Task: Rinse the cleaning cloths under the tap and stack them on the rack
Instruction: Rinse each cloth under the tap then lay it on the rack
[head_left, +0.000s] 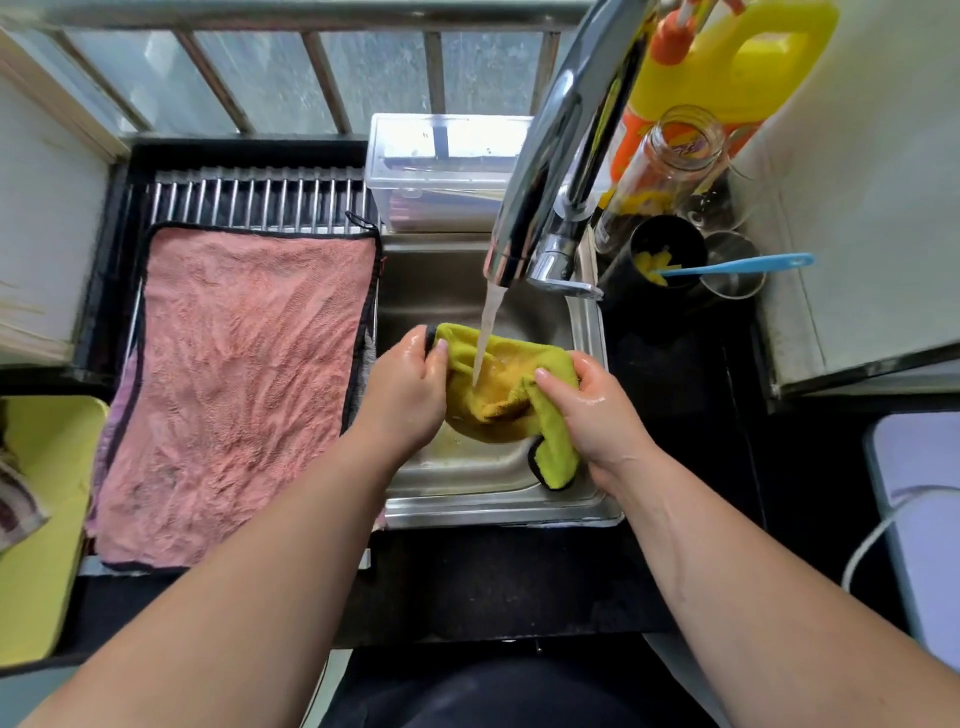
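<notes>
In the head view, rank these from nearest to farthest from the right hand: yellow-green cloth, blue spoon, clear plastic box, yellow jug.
From the right hand:
1. Yellow-green cloth, gripped in it, under the tap stream.
2. Blue spoon, up and right, in the dark cup.
3. Clear plastic box, behind the sink, by the rack.
4. Yellow jug, far back right corner.

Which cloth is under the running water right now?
The yellow-green cloth, held by both hands over the sink. The pink cloth lies spread flat on the rack, untouched.

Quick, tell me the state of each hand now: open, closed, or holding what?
Left hand: closed, gripping the wet yellow-green microfibre cloth under the running tap.
Right hand: closed, gripping the same cloth.
</notes>
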